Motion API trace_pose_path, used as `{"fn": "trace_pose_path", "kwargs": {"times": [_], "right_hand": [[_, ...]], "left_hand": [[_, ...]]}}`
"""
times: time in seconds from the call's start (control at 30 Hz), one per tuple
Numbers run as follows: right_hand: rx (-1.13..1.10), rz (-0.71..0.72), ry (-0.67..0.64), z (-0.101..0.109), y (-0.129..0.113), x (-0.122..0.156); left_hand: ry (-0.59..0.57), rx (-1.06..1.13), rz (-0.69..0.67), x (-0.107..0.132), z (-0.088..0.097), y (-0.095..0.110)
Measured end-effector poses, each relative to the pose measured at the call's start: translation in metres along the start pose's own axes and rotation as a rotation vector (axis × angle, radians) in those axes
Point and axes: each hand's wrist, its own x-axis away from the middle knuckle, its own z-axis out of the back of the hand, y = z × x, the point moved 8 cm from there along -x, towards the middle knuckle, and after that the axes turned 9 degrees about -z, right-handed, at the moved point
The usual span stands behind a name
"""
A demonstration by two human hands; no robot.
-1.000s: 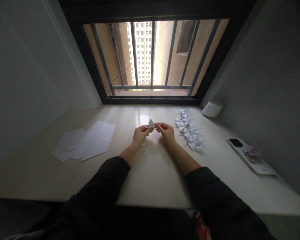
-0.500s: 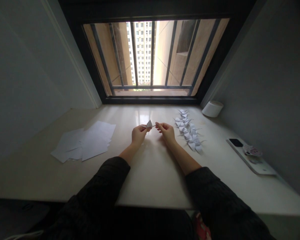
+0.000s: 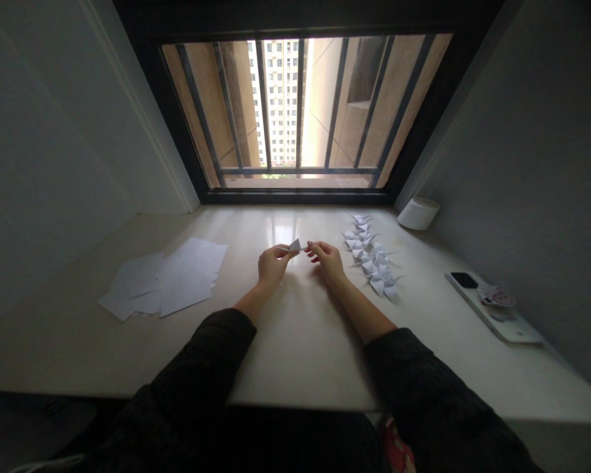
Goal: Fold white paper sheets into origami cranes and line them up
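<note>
A small folded white paper crane (image 3: pixel 295 245) is held up over the white sill, midway between my hands. My left hand (image 3: pixel 272 263) pinches its body from the left, thumb and fingers closed on the paper. On the other side, my right hand (image 3: pixel 327 259) grips the thin pointed end of the crane between thumb and fingertips. Close by on the right, several finished-looking paper cranes (image 3: pixel 369 256) lie packed in a long cluster. Loose white paper sheets (image 3: pixel 190 276) overlap in a spread pile to my left.
At the right lies a phone (image 3: pixel 495 309) with a round decorated grip on its back. A white cylindrical object (image 3: pixel 418 213) rests in the far right corner. The sill (image 3: pixel 295 355) ends at a barred window (image 3: pixel 300 112), with walls on both sides.
The paper crane's raised point has tilted slightly to the right. Both hands keep nearly the same place and hold.
</note>
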Motion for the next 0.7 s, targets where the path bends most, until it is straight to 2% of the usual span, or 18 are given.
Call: {"fn": "trace_pose_path", "kwargs": {"times": [0.5,0.7], "right_hand": [[-0.144,-0.153,-0.083,-0.005,0.013,-0.003],[-0.238,-0.257,-0.134,-0.009,0.018,-0.003]], "left_hand": [[0.030,-0.026,-0.028,-0.003,0.004,-0.004],[0.033,-0.041,-0.045,-0.004,0.003,-0.004]]}}
